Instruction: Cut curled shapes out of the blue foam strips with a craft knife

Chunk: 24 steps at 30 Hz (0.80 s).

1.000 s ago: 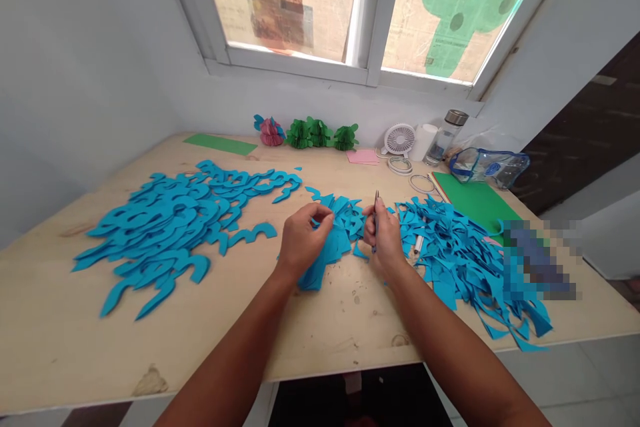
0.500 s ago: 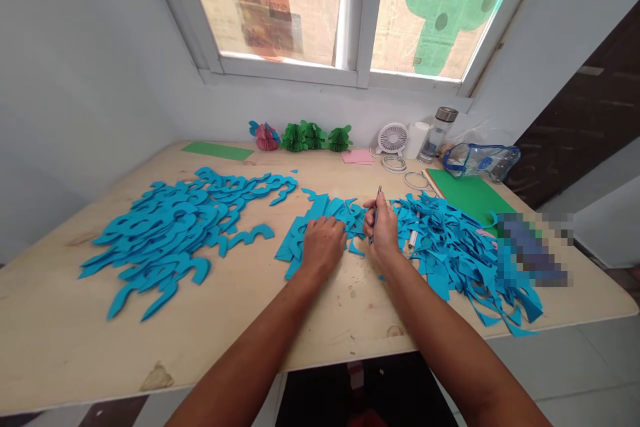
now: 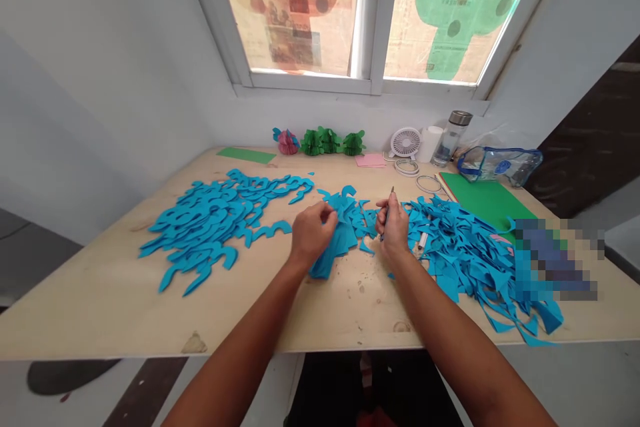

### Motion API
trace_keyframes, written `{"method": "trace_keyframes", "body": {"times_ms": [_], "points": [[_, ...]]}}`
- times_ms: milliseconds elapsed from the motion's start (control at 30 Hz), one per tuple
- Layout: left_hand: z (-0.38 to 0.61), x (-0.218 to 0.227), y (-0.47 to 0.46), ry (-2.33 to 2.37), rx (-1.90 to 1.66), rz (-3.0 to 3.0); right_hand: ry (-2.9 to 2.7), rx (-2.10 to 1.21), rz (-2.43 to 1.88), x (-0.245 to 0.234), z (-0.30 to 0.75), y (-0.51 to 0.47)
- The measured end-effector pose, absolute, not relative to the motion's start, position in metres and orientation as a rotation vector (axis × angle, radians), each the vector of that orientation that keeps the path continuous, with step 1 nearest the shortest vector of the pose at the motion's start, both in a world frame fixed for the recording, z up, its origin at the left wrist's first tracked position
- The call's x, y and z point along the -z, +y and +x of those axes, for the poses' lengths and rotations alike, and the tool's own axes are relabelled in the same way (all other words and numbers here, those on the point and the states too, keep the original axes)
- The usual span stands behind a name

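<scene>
My left hand (image 3: pixel 313 232) is closed, with its thumb and fingers at the left edge of blue paper sheets (image 3: pixel 345 237). The sheets stand tilted beside the fingers, and the fingertips are partly hidden. My right hand (image 3: pixel 395 223) is wrapped round a slim dark pointed tool (image 3: pixel 393 191), its tip pointing up and away from me. Most of the tool is inside the fist, so its kind is unclear. Right of that hand spreads a heap of blue paper offcuts (image 3: pixel 450 240). Wavy blue cut-outs (image 3: pixel 200 213) lie piled on the left.
On the wooden table (image 3: pixel 110 307), a white marker (image 3: pixel 423 241) lies among the offcuts. Along the back stand green paper ornaments (image 3: pixel 327 140), a small fan (image 3: pixel 405 143), a glass bottle (image 3: pixel 450 140) and a clear pouch (image 3: pixel 500 165). Green sheets (image 3: pixel 480 199) lie at right.
My left hand has gone from lying flat over the blue sheets to a closed grip at their left edge, and the sheets are now lifted and tilted. My right hand still grips the tool.
</scene>
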<state>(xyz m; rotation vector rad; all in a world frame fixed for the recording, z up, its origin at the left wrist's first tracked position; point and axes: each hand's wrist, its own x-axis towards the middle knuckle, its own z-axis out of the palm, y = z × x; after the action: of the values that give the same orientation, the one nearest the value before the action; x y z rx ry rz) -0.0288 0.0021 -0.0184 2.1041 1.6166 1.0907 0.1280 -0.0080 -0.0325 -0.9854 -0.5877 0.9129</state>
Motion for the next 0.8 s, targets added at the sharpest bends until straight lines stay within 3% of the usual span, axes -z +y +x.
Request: {"method": "trace_keyframes", "body": {"times_ms": [167, 333, 433, 533, 633, 800], "points": [[-0.100, 0.021, 0.010, 1.919, -0.977, 1.883, -0.590, -0.934, -0.972, 0.033, 0.126, -0.008], [-0.144, 0.032, 0.008, 2.346, -0.261, 1.806, -0.614, -0.932, -0.993, 0.035, 0.123, -0.007], [-0.146, 0.030, 0.004, 2.399, -0.007, 1.844, -0.631, -0.928, -1.009, 0.036, 0.122, -0.007], [-0.140, 0.025, 0.001, 2.447, -0.055, 1.915, -0.639, -0.921, -1.019, 0.037, 0.122, -0.008], [-0.129, 0.024, -0.001, 2.438, -0.354, 2.015, -0.641, -0.930, -1.022, 0.037, 0.122, -0.008], [-0.100, 0.033, 0.009, 2.050, -0.420, 2.083, -0.658, -0.952, -1.020, 0.039, 0.121, -0.008]]}}
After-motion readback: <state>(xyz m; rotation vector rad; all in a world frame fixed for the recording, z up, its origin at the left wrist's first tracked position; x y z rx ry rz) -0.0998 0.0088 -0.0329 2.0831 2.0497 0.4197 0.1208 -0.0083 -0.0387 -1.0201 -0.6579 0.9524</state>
